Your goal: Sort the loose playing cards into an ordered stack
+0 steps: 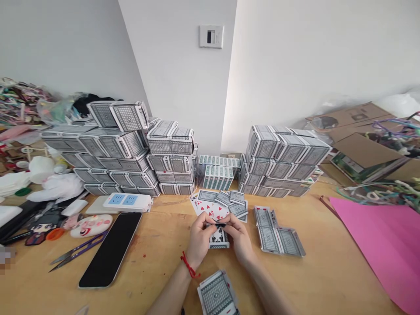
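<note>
Both hands meet over the middle of the table, gripping a folded playing card piece [217,236] with black clubs showing. My left hand [200,234], with a red cord at its wrist, pinches the upper left of the piece. On the right side, my right hand [240,238] pinches its upper corner; both sets of fingers are closed. Just beyond lie loose playing cards [210,208], one with red hearts, and small folded cards [229,198]. A joined card panel [277,234] rests to the right. Nearer to me, between my forearms, is another card panel [217,294].
Stacks of folded-card blocks stand at the back left [121,148] and back right [285,153], with card boxes [219,173] between them. A phone [111,249], scissors [78,250] and a power strip [127,201] lie left. Pink paper [377,245] and cardboard boxes [364,153] are right.
</note>
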`<action>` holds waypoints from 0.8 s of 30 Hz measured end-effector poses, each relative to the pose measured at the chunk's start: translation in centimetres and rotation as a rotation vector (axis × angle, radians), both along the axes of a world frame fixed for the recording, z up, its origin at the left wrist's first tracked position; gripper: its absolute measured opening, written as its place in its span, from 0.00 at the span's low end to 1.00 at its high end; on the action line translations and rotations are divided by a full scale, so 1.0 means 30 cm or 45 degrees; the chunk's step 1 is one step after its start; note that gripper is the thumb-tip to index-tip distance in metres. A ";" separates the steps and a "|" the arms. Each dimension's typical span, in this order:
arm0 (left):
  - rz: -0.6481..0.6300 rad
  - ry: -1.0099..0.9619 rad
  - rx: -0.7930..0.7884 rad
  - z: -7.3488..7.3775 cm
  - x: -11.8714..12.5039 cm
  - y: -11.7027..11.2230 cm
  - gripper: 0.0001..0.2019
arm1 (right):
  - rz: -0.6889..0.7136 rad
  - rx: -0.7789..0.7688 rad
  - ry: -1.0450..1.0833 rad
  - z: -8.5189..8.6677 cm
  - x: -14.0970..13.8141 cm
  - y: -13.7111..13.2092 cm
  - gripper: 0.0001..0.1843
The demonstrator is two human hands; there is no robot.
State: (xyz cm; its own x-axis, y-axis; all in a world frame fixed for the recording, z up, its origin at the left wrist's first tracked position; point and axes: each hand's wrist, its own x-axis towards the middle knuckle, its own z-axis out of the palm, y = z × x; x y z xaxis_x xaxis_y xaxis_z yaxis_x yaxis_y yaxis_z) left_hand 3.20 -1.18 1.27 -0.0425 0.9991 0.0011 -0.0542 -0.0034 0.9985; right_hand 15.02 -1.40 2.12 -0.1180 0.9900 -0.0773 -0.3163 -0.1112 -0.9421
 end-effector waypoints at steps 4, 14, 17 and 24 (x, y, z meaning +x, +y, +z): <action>-0.015 -0.055 -0.033 0.013 0.002 -0.005 0.02 | -0.085 -0.061 0.047 -0.008 -0.003 -0.005 0.02; -0.089 -0.226 -0.122 0.030 -0.008 -0.004 0.05 | -0.118 -0.129 0.139 -0.024 -0.005 0.005 0.04; -0.055 -0.164 -0.095 0.017 -0.010 0.001 0.05 | -0.130 -0.105 0.094 -0.028 -0.007 0.010 0.03; -0.040 -0.072 -0.027 -0.002 -0.012 0.010 0.04 | -0.151 -0.060 0.018 -0.038 -0.009 0.024 0.03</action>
State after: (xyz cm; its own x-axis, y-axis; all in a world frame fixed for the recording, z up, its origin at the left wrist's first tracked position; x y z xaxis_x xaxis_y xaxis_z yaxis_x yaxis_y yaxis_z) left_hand 2.84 -0.88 1.19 -0.0106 0.9997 -0.0217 -0.1101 0.0204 0.9937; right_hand 14.77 -0.70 0.97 -0.0014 0.9924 -0.1232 -0.3434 -0.1162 -0.9320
